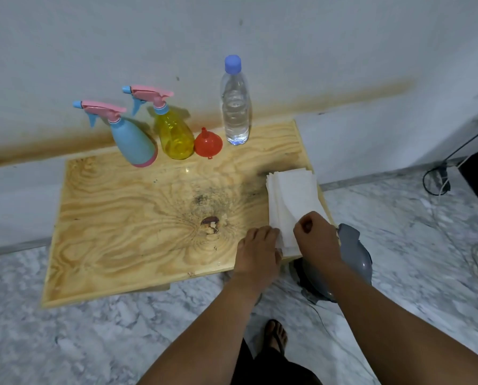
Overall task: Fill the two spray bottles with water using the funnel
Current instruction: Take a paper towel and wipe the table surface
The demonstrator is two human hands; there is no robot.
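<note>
Both arms reach out low toward the near right corner of the desk. The left hand lies flat with straight fingers, pressing the edge of a stack of white napkins. The right hand has its grip curled, and seems to pinch the near end of the napkins between thumb and fingers. The task things wait far away at the back of the desk, by the wall. The blue sprayer stands on the left, the yellow sprayer is just beside it, then the red funnel sits mouth down, then the water bottle with its blue cap on. Both sprayers have their tops on too, so I think no filling has begun. The bottle is tall and thin, so a fast reach could knock it over. The napkins sit at the desk's edge, so a tug could drag them off onto the floor.
</note>
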